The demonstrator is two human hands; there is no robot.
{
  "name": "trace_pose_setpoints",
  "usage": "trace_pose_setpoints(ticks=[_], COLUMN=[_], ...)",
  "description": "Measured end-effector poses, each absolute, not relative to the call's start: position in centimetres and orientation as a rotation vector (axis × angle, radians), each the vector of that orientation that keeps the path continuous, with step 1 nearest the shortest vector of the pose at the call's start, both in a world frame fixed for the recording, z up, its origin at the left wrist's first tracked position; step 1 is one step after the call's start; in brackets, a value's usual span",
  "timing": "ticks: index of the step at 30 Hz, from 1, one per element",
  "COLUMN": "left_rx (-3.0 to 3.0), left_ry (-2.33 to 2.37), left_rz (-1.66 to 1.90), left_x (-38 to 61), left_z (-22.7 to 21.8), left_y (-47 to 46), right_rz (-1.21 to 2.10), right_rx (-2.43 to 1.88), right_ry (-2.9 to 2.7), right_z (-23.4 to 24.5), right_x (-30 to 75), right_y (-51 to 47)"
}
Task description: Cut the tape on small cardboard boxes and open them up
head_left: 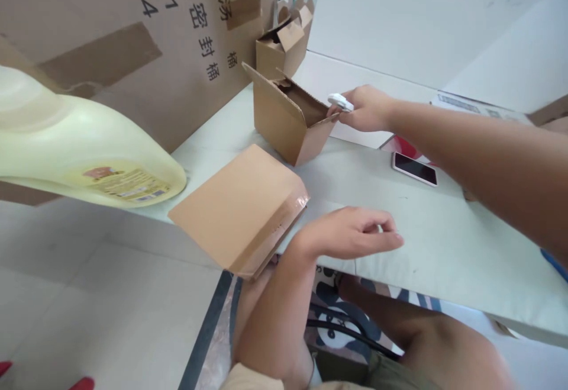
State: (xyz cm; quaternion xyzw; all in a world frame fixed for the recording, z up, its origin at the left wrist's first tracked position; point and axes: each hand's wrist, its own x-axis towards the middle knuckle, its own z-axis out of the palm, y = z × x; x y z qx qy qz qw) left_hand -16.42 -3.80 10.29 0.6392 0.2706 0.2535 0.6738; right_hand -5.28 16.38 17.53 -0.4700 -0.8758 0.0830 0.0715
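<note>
My right hand (369, 106) is closed around a small white object (340, 102) with a rounded end, whose kind I cannot make out. It is at the right rim of an open cardboard box (279, 121) with raised flaps; the box's inside is mostly hidden. My left hand (355, 233) hovers over the near edge of the bench, fingers loosely bent, a gap between thumb and forefinger and nothing visible in it. Left of that wrist lies a closed cardboard box (242, 203) with shiny clear tape along one edge, overhanging the bench edge.
The pale bench (448, 230) bears a phone (415, 168) under my right forearm. A large yellow bottle (110, 147) stands at the left before a big printed carton (146, 35). Another small open box (284, 47) is at the back. Below are my legs and a patterned mat (332, 328).
</note>
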Motion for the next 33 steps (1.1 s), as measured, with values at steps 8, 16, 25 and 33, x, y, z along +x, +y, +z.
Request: trace_pose_setpoints(ticks=[8,16,25,33], left_rx=[1.244,1.361,1.561,1.886], left_ry=[0.795,0.932,0.760,0.728], left_rz=[1.032,2.039,1.164,0.925], left_x=[-17.4,-16.2,-14.4,-12.9], left_z=[9.6,9.1,4.9,5.1], left_y=[-3.4,-4.0,-0.1,0.7], right_rz=[0.147,0.088,0.085,0.235], right_rx=[-0.843,-0.619,-0.990,-1.068], right_ry=[-2.782,-2.657,-2.598,-2.170], right_z=[16.3,14.9,11.6,7.7], right_x=[7.1,17.3,24.2,19.2], right_y=[9.6,-3.0,-5.8,-4.3])
